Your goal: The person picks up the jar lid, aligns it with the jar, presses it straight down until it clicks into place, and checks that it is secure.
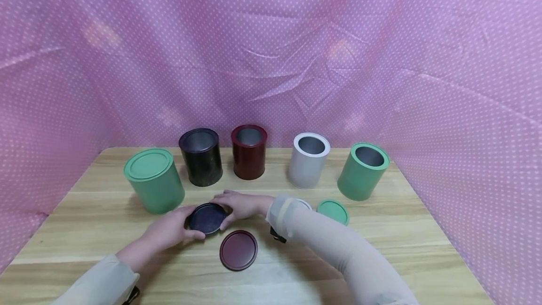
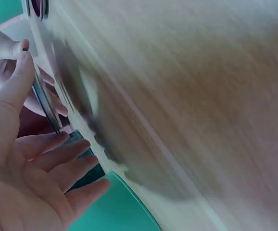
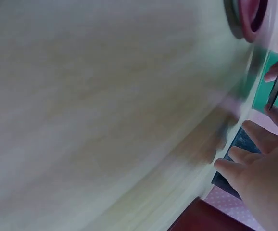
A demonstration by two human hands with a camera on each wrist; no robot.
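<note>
A round black lid (image 1: 207,219) is between my two hands, lifted off the tabletop. The left hand (image 1: 171,227) pinches its left edge, thumb at the near side and fingers beyond. On the right edge, the right hand (image 1: 243,206) grips it between thumb and fingers. Seen edge-on in the left wrist view, the lid (image 2: 45,101) is a thin dark strip, tilted. Just in front lies a dark red lid (image 1: 238,250), flat on the table. Behind the hands stands an uncovered black can (image 1: 206,168), with a dark red can (image 1: 250,161), also uncovered, to its right.
At left stands a larger green can (image 1: 156,192) with its top covered. To the right are an uncovered white can (image 1: 305,171) and an uncovered green can (image 1: 359,180). A green lid (image 1: 333,212) and a white lid (image 1: 306,204), partly hidden by the right sleeve, lie before them.
</note>
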